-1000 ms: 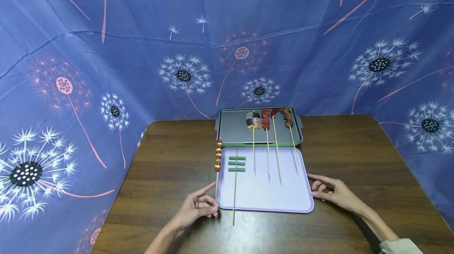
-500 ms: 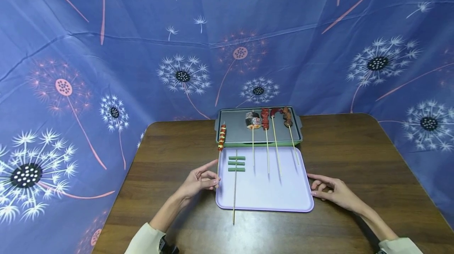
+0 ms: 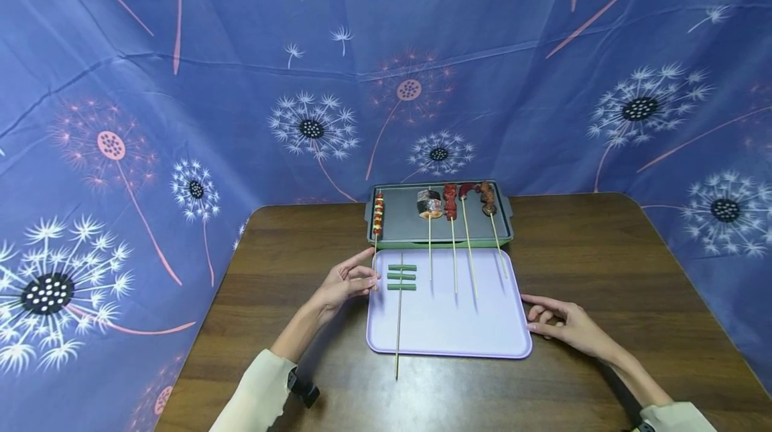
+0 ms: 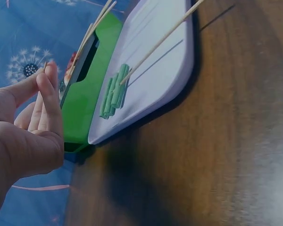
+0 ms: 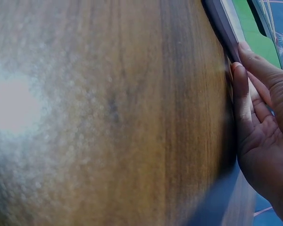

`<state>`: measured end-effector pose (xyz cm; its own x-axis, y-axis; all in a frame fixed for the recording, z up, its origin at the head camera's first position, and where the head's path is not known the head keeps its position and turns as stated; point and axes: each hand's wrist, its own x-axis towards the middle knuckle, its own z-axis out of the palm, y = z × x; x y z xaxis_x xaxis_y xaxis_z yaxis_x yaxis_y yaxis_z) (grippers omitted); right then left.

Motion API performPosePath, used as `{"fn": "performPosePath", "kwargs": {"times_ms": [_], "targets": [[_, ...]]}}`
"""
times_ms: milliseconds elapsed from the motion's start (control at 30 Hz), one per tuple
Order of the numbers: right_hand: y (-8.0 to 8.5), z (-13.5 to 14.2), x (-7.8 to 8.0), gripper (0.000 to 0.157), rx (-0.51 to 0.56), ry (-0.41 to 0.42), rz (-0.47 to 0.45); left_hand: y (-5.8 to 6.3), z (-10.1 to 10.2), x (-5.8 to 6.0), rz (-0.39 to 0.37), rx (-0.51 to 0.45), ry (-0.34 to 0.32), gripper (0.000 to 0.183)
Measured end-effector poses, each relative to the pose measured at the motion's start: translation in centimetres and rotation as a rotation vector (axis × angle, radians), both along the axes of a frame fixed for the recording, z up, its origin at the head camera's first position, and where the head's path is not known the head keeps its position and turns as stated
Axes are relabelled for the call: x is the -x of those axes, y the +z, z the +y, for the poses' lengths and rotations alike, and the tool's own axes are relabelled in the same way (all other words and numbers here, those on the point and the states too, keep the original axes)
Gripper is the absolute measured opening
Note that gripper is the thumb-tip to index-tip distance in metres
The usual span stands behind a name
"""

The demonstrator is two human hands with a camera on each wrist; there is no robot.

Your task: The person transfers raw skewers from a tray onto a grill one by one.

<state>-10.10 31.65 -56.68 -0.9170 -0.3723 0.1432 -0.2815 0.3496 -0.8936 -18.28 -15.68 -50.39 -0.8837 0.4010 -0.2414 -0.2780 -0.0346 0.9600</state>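
My left hand (image 3: 344,286) pinches the lower stick of a skewer threaded with red and pale yellow pieces (image 3: 378,212), whose food end overlaps the left side of the dark griddle (image 3: 399,218). In the left wrist view only the stick's tip shows between my fingertips (image 4: 48,68). Right beside that hand, a skewer with several green pieces (image 3: 401,277) lies on the lilac tray (image 3: 464,335), its stick jutting past the near rim. My right hand (image 3: 563,329) touches the tray's right edge with thumb and index finger spread a little apart; its other fingers are bent.
On the griddle's right half lie a fish-like skewer (image 3: 429,204), a red meat skewer (image 3: 449,203), a dark red curved one (image 3: 468,191) and a brown one (image 3: 488,198). Their sticks reach over the tray. The brown wooden table (image 3: 289,244) meets a blue patterned cloth (image 3: 241,117) behind.
My left hand has moved forward, carrying the red and yellow skewer from beside the tray's left edge up over the griddle's left side. The right hand stays at the tray's edge.
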Motion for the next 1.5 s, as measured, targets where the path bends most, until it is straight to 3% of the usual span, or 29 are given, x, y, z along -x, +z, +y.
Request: {"fn": "performPosePath", "kwargs": {"times_ms": [200,400,667,933,1200,1500], "targets": [[0.0,0.0,-0.1,0.047,0.001,0.004,0.005,-0.3,0.4,1.6,-0.023,0.006,0.012,0.072],[-0.1,0.0,-0.1,0.047,0.007,0.006,0.008,-0.5,0.3,2.5,-0.063,0.015,0.031,0.07],[-0.2,-0.2,-0.1,0.047,0.006,-0.003,0.012,-0.7,0.1,2.8,-0.067,0.098,0.042,0.067],[-0.2,-0.1,-0.1,0.048,0.011,-0.005,0.004,-0.6,-0.1,2.5,-0.033,0.11,0.066,0.065],[-0.3,0.1,-0.1,0.049,0.013,-0.007,-0.026,-0.8,-1.4,0.7,-0.008,0.123,0.052,0.062],[-0.5,0.2,0.0,0.048,0.007,-0.004,-0.013,-1.0,-2.1,-3.6,-0.036,0.112,-0.04,0.065]]}}
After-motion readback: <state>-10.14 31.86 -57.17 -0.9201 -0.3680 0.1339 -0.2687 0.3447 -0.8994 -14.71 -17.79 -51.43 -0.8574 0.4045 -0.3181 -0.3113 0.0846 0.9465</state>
